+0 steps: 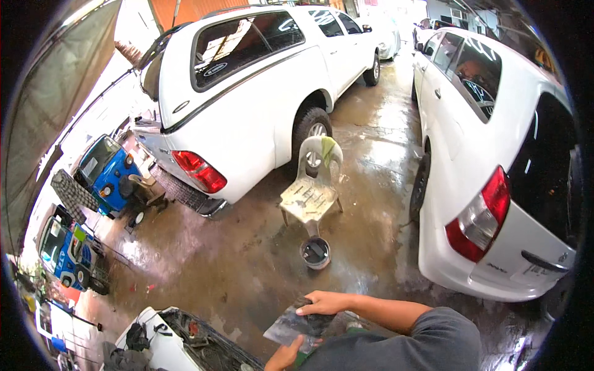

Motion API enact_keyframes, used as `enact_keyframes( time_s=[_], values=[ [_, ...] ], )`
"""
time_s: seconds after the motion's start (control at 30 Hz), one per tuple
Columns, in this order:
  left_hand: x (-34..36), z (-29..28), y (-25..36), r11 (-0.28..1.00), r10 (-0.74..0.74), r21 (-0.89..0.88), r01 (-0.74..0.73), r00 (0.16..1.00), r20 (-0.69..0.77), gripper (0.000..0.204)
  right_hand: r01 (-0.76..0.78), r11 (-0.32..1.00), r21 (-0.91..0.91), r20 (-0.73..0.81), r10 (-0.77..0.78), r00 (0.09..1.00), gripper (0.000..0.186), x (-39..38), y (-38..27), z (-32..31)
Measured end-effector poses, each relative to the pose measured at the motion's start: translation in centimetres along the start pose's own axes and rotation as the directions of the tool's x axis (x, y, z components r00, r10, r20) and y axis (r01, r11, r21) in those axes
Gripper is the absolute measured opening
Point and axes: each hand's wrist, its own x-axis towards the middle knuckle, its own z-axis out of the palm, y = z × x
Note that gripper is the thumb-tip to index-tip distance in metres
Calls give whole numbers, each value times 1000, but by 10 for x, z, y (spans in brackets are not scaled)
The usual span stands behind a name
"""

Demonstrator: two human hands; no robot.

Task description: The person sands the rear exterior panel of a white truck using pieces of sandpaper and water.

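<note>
In front of my body I hold a thin, flat sheet (286,329), mottled grey and black with a slight shine. Its kind cannot be made out. My right hand (326,302) grips its upper edge, thumb and fingers closed over it. At the lower edge, my left hand (286,355) pinches the sheet near its fingertips; part of that hand is cut off by the frame. A worn plastic chair (310,196) stands ahead of me with a green cloth (329,150) on its backrest. Just before it sits a small bucket (326,260) with dark contents.
A white pickup with a canopy (247,117) is parked ahead left, and another white car (445,204) at the right. Two blue three-wheelers (106,168) stand at the far left. Near my left lies a white panel (162,346) beside dark car parts. The concrete floor (241,266) looks wet.
</note>
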Motion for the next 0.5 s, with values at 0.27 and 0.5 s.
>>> enact_keyframes(
  time_s=[0.27,0.5],
  values=[
    [67,-148,-61,782,-157,-582,-221,835,-528,79,266,693,670,-486,139,863,26,178,17,-60],
    [106,-336,-52,768,-55,-479,-424,702,-710,55,331,800,500,-661,105,743,36,275,-1,-85]
  ],
)
